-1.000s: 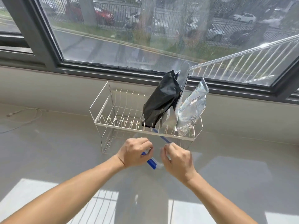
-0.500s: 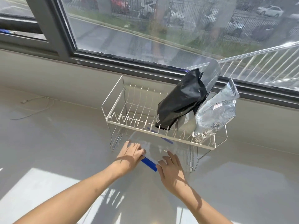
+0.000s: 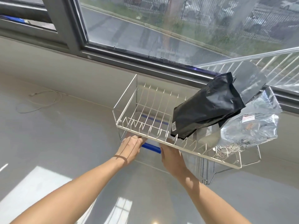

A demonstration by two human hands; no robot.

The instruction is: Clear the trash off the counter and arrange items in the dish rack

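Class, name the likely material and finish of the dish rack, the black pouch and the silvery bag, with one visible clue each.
Dish rack: probably white-coated metal wire; thin rigid rods.
Black pouch: apparently plastic or foil laminate, satin finish; soft creases with dull sheen.
Silvery bag: looks like metallised film, glossy; crinkled, mirror-like glints.

A pale grey counter (image 3: pixel 68 143) runs below a dark-framed window, patches of sunlight falling across its near edge. A white wire dish rack (image 3: pixel 161 139) stands on its metal legs toward the back right, close to the wall. A clear plastic bag with a blue zip strip (image 3: pixel 151 147) lies flat on the counter beneath the rack's front rail. A thin white cable (image 3: pixel 40 104) lies looped on the surface at far left, well apart from the rack
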